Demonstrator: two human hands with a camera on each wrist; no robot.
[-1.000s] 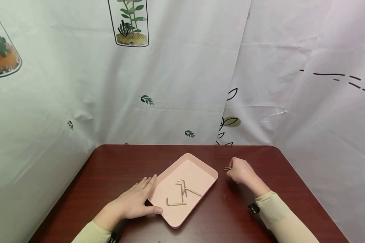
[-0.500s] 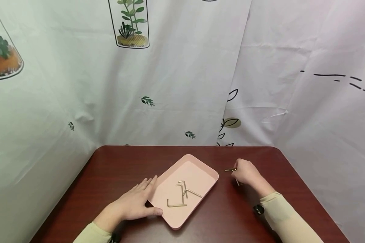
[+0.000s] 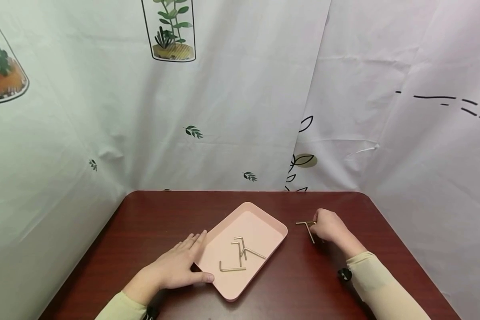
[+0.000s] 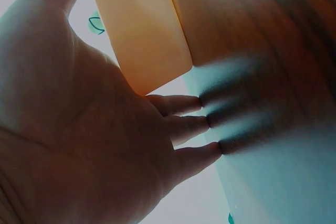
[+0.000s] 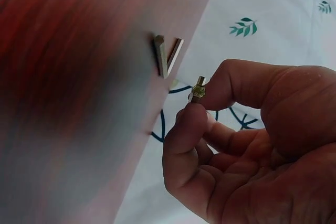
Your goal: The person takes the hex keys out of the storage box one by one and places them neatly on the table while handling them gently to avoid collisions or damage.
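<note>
My right hand [image 3: 331, 227] is over the right part of the table. In the right wrist view, thumb and forefinger pinch a brass-coloured hex key [image 5: 198, 91], its six-sided end showing. Another L-shaped hex key [image 3: 310, 233] lies on the table just left of that hand. My left hand [image 3: 177, 266] rests at the left side of a pink tray [image 3: 269, 216], fingers straight and spread, thumb across its near-left rim. In the left wrist view, the fingertips touch the table beside the tray's corner. Several hex keys [image 3: 233, 269] lie inside the tray, some crossing each other.
The dark red-brown table [image 3: 176, 209] has rounded far corners. A white curtain [image 3: 232, 98] with printed plants hangs close behind it and along both sides.
My right hand has drawn to the right and slightly towards me, pinching one hex key. The other hex key now shows fully on the table. The left hand and tray stay put.
</note>
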